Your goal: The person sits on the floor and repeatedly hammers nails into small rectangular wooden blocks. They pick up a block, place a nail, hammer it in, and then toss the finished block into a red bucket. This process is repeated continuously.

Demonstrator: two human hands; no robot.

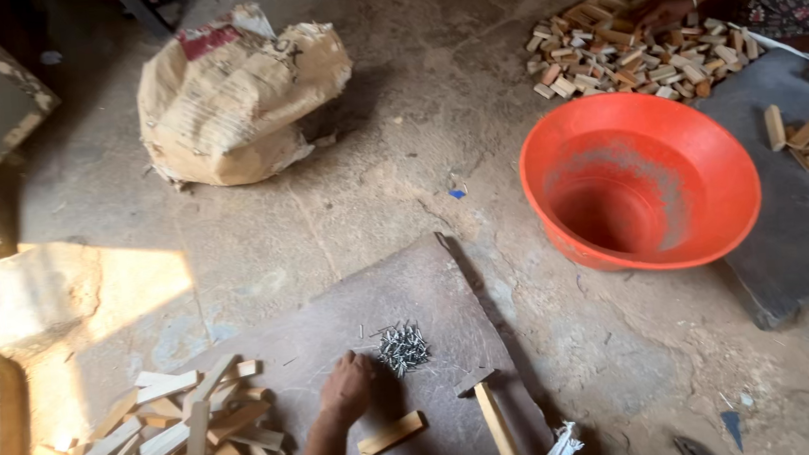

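One hand (348,387) in view from the wearer, the left by its place at the lower left, forearm rising from the bottom edge. Knuckles up, fingers curled loosely downward onto a dark flat board (430,294) on the floor (385,112), fingertips just beside a small heap of nails (402,346). Not possible to tell whether any nail is pinched between the fingers; grip hidden under the back of the hand. No sign of the right hand anywhere in frame.

Nails thin, short, grey and shiny, piled in a loose tangle near the middle of the board, a few strays scattered just above. Near the wrist, a short pale wooden strip (390,435) lying flat, apart from the hand. Beside that, a hammer (492,415) with a wooden handle, head towards the nails, handle cut off by the bottom edge.

Left of the forearm, a jumbled pile of wooden strips (183,432), partly in sunlight, partly cropped at the edge. Further right, an orange plastic basin (642,182), tilted on the edge of a second dark slab (796,242), dusty inside. Beyond, a second pile of small wood blocks (623,52) with another person's hand (661,10) resting on it, arm cut off at the upper right. A lumpy tan sack (237,96) at the upper left.
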